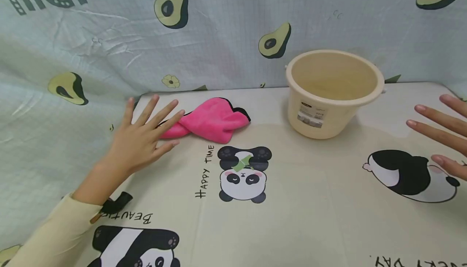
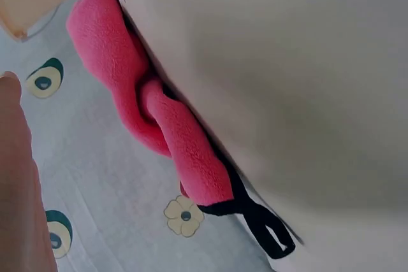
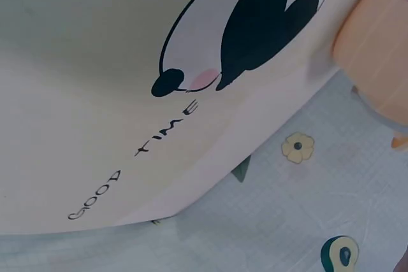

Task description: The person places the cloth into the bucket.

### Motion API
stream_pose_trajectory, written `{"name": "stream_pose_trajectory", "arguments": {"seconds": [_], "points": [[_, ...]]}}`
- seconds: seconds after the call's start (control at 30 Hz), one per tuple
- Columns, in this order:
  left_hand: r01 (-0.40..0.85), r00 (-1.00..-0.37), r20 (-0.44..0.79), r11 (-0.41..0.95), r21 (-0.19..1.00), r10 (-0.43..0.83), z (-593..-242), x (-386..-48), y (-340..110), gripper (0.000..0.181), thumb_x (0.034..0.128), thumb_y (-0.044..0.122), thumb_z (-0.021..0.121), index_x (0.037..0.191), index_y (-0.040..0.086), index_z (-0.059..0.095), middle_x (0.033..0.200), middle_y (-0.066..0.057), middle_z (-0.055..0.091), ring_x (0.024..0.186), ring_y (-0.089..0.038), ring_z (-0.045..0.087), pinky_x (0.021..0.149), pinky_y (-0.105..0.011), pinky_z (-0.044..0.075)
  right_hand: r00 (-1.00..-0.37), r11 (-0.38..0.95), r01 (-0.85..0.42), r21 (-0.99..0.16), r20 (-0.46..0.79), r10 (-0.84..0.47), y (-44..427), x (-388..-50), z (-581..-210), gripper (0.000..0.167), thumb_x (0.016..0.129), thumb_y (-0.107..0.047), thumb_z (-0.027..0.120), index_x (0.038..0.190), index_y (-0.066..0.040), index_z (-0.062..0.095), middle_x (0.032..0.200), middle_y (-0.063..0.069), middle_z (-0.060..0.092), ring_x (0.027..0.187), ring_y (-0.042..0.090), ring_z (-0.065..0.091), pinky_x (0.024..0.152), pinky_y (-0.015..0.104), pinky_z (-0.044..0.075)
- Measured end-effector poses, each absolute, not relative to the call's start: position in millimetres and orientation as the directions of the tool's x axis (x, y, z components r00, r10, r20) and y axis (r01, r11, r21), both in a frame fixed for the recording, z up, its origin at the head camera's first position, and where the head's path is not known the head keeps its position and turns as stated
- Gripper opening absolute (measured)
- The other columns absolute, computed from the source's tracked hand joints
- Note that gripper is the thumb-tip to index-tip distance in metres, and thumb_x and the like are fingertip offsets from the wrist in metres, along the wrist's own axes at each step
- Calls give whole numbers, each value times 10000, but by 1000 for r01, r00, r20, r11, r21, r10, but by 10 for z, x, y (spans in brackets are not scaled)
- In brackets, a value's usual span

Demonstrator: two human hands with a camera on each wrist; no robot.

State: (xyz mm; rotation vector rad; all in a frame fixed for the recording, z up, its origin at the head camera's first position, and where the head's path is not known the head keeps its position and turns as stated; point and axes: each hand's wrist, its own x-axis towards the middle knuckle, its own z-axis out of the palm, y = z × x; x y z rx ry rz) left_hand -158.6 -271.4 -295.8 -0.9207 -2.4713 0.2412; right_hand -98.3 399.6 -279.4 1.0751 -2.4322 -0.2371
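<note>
Pink plush hand towel [image 1: 215, 119] looks light, limp; its twisted waist [image 2: 153, 97] suits a pinch; left hand [image 1: 140, 139] and right hand [image 1: 454, 142] spread, empty

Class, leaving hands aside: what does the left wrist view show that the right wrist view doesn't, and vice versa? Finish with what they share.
Only the left wrist view: the pink cloth with its black loop.
Only the right wrist view: the printed word "GOOD" and the large animal print.
Both: part of the bucket, the tabletop and the avocado-and-flower sheet.
</note>
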Motion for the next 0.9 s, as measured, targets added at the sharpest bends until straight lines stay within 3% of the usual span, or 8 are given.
{"name": "stream_pose_trajectory", "arguments": {"seconds": [0.4, 0.63, 0.9], "points": [[594, -664, 359, 755, -279, 655, -3073, -1717, -2519, 759, 1014, 702, 112, 1576, 260, 367, 1685, 50, 222, 1579, -225, 22, 1229, -599, -49, -615, 717, -624, 310, 372, -695, 3902, -991, -2758, 845, 964, -771, 151, 1647, -274, 137, 1702, 95, 119, 1556, 391, 77, 1246, 577, 21], [605, -687, 304, 751, -264, 660, -3114, -1802, -2402, 760, 1009, 709, 95, 1610, 291, 299, 1701, 57, 163, 1578, -222, -23, 1227, -602, -54, -649, 774, -583, 247, 431, -627, 3833, -1023, -2786, 767, 984, -739, 148, 1633, -333, 192, 1699, -4, 121, 1568, 320, 79, 1247, 573, 13], [620, -730, 209, 759, -200, 651, -3153, -1940, -2289, 691, 1021, 558, 427, 1630, 291, 240, 1710, 26, 128, 1578, -271, 24, 1244, -549, -55, -673, 796, -577, 185, 444, -591, 3823, -1108, -2804, 741, 1019, -680, 135, 1626, -273, 259, 1689, -15, 143, 1567, 229, 86, 1259, 514, 43]]}}
